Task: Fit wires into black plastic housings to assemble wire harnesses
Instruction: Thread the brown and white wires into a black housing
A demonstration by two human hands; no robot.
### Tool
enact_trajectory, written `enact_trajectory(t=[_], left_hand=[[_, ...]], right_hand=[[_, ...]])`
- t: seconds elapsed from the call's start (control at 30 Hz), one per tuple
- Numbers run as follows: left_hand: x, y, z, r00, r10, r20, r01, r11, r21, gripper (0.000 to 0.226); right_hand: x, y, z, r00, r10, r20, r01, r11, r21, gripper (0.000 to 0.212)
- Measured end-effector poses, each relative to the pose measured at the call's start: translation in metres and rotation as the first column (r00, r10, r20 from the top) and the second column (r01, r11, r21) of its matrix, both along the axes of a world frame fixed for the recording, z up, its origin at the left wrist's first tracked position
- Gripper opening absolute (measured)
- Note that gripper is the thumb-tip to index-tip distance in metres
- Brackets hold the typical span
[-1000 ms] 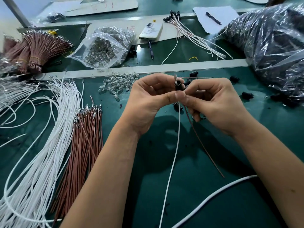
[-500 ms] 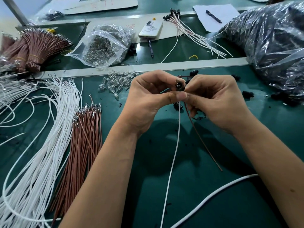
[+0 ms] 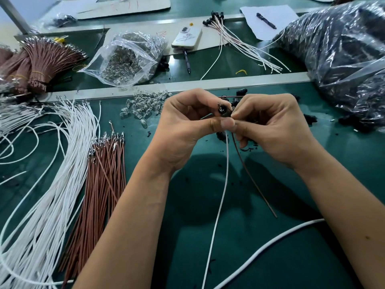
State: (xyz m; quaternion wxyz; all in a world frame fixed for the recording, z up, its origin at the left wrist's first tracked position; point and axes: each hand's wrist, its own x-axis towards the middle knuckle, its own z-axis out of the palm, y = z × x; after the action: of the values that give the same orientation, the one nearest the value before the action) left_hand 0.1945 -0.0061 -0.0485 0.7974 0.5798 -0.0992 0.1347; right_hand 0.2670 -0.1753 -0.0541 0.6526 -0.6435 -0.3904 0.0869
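Both hands are pinching the small black housing point(image 3: 224, 110) at the worktop's point(image 3: 270, 257) centre: left hand point(image 3: 187, 124) gripping it, right hand point(image 3: 270, 126) feeding limp, light wires; the white wire point(image 3: 218, 215) and brown wire point(image 3: 254, 182) are trailing toward 6 o'clock, likely best held near their terminals.

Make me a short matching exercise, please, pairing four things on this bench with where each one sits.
Things:
1. black housing
2. phone
3. loose brown wires
4. pen

Places:
A. on the white paper, far right
B. pinched between both hands
C. beside the white wire pile, left
D. on cardboard, beyond the metal rail

Pairs: 1-B, 2-D, 3-C, 4-A
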Motion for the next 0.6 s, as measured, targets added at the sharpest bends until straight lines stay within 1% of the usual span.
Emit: enact_trajectory(t=[0.2, 0.3, 0.37, 0.43, 0.5, 0.6], left_hand=[[0.0002, 0.0014, -0.0010, 0.999, -0.012, -0.031, 0.012, 1.000, 0.009, 0.032], [-0.0001, -0.0005, -0.0008, 0.998, -0.019, -0.065, 0.018, 1.000, -0.010, 0.022], [-0.0004, -0.0005, -0.0006, 0.997, -0.019, -0.081, 0.018, 1.000, -0.014, 0.019], [-0.0006, 0.0012, -0.0007, 0.995, -0.024, -0.098, 0.024, 1.000, -0.001, 0.022], [-0.0002, 0.0034, -0.0019, 0.992, -0.020, -0.124, 0.023, 1.000, 0.021, 0.030], [-0.0001, 0.0048, -0.0024, 0.986, -0.007, -0.166, 0.012, 0.999, 0.033, 0.029]], right_hand=[[0.0028, -0.0001, -0.0035, 1.000, 0.012, 0.008, -0.012, 0.999, -0.031, 0.014], [0.0035, -0.0005, -0.0045, 1.000, -0.009, 0.025, 0.011, 0.998, -0.056, 0.017], [0.0034, -0.0003, -0.0046, 0.999, -0.023, 0.034, 0.025, 0.997, -0.070, 0.021], [0.0026, -0.0005, -0.0041, 0.999, -0.026, 0.034, 0.028, 0.996, -0.080, 0.021], [0.0018, -0.0009, -0.0036, 0.999, -0.028, 0.031, 0.031, 0.995, -0.092, 0.020], [0.0000, -0.0006, -0.0030, 0.998, -0.042, 0.047, 0.047, 0.993, -0.108, 0.016]])
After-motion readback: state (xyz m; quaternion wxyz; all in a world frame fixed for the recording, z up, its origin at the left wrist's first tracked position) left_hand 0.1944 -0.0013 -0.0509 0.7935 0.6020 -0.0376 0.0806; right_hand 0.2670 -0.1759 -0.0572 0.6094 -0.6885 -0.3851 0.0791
